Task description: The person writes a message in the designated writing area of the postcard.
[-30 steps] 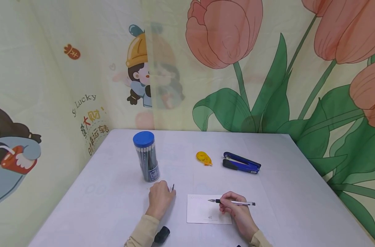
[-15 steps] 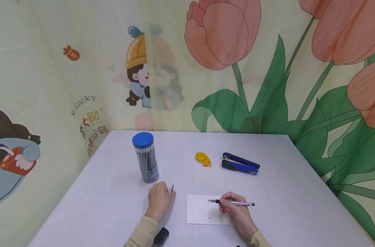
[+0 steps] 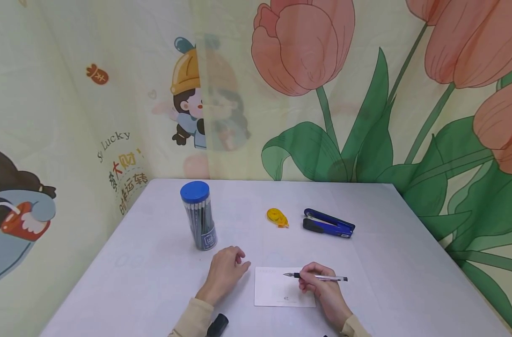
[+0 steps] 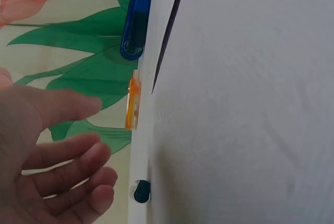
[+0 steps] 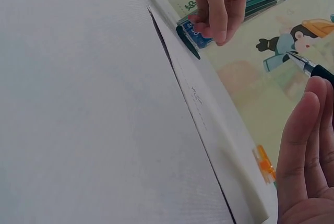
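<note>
In the head view my right hand point(image 3: 321, 285) holds a clear-barrelled gel pen point(image 3: 332, 278), its tip pointing left above a white card point(image 3: 273, 290). The pen's metal tip point(image 5: 300, 62) also shows in the right wrist view. My left hand point(image 3: 226, 274) is left of the card, fingers loosely bent, with nothing between them. The left wrist view shows that hand point(image 4: 62, 156) with thumb and fingers apart. A small dark, elongated piece, seemingly a pen cap point(image 5: 188, 42), lies on the table near the left hand; the hand hides it in the head view.
A clear tub of pencils with a blue lid point(image 3: 201, 224) stands beyond the left hand. Farther back lie a yellow correction tape point(image 3: 277, 216) and a blue stapler point(image 3: 329, 223). A black object point(image 3: 217, 325) sits beside the left sleeve. Printed curtains border the table.
My left hand has let go of the small piece with a dark tip that it pinched, and its fingers have opened and shifted right. The right hand with the pen stays nearly still.
</note>
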### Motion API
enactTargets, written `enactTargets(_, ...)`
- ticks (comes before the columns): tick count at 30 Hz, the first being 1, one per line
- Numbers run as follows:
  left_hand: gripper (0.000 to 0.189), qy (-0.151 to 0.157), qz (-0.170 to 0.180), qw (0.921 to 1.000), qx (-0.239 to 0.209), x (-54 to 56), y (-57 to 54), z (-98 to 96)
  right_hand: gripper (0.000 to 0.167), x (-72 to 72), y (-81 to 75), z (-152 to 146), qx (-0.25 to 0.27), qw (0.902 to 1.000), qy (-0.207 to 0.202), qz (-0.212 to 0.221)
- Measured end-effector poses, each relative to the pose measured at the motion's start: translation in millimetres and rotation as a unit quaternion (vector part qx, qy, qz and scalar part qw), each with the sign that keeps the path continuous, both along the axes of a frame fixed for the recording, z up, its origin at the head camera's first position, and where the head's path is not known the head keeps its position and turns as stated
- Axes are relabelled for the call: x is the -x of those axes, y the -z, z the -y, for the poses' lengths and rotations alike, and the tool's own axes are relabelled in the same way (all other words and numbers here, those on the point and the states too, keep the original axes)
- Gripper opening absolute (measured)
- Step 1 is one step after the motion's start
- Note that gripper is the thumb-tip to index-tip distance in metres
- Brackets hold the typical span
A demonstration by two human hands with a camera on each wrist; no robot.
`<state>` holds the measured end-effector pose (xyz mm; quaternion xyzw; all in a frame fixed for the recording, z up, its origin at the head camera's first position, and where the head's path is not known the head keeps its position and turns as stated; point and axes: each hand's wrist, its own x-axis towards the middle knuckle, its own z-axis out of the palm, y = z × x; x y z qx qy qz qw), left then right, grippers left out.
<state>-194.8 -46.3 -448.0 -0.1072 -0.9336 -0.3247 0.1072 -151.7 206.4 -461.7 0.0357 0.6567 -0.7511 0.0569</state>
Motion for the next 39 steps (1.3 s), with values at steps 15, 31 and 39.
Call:
enactTargets(15, 0.040, 0.162, 0.076, 0.9833, 0.033, -7.0, 5.9, 1.5, 0.003, -2.4, -2.4, 0.3, 0.006, 1.0000, -0.001, 0.001)
enactTargets(31, 0.064, 0.182, 0.091, 0.9734, 0.106, -10.4, 2.6, -0.4, 0.005, -2.4, -0.7, 0.1, 0.010, 0.9999, 0.011, -0.008)
enactTargets(39, 0.071, 0.185, 0.089, 0.9690, 0.138, -10.7, 3.0, 0.1, 0.009, -2.0, -1.2, -0.1, 0.014, 0.9997, 0.012, -0.015)
